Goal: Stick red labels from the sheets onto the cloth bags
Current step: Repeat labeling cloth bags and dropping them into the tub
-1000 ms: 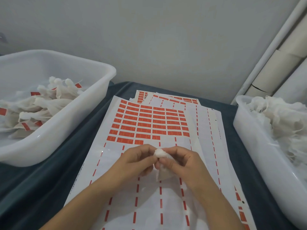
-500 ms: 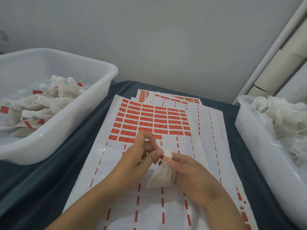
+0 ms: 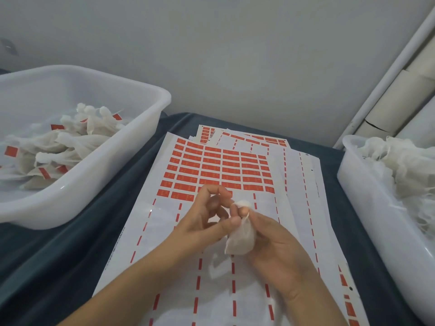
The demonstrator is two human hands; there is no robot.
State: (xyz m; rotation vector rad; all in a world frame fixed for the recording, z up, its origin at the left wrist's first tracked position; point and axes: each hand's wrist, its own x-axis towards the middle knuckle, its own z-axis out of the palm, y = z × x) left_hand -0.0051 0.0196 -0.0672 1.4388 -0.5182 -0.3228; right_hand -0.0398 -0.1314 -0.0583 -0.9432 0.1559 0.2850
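Two hands meet over the label sheet (image 3: 211, 170) at the table's near edge: the right hand (image 3: 280, 250) grips a small cloth bag (image 3: 241, 241) by its neck, and the left hand (image 3: 207, 220) pinches the bag's top. Bins of bags flank both sides, labelled ones in the left bin (image 3: 113, 184).

2 bare forearms, no sleeves
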